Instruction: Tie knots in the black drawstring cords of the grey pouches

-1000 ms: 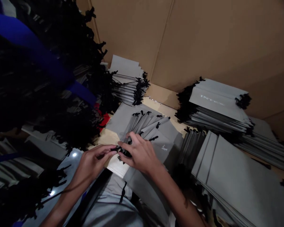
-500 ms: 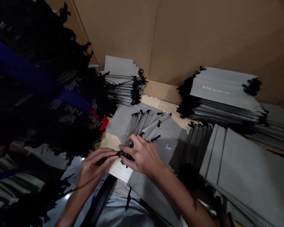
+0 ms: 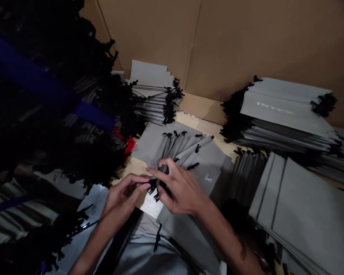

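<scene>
In the head view, a fanned bundle of grey drawstring bags (image 3: pixel 172 146) lies before me, knotted black cord ends sticking out of it. My left hand (image 3: pixel 125 193) pinches a black cord (image 3: pixel 152 183) between thumb and fingertips at the bundle's near left side. Over the near end of the bundle, my right hand (image 3: pixel 177 187) is curled with its thumb below and its fingers above, gripping the bags. Its palm side and part of what it grips are hidden. Under the bundle are more flat grey bags, one with a small white logo (image 3: pixel 208 178).
Stacked grey bags (image 3: pixel 286 110) with white lettering stand at the back right, and another stack (image 3: pixel 149 97) at the back left. Large grey bags (image 3: pixel 306 206) lie at right. A dark heap with a blue strap (image 3: pixel 91 114) fills the left. Brown cardboard walls (image 3: pixel 246 42) rise behind.
The scene has shifted slightly to the right in view. My right thumb and fingers have moved a little away from my left fingertips, which still pinch the cord.
</scene>
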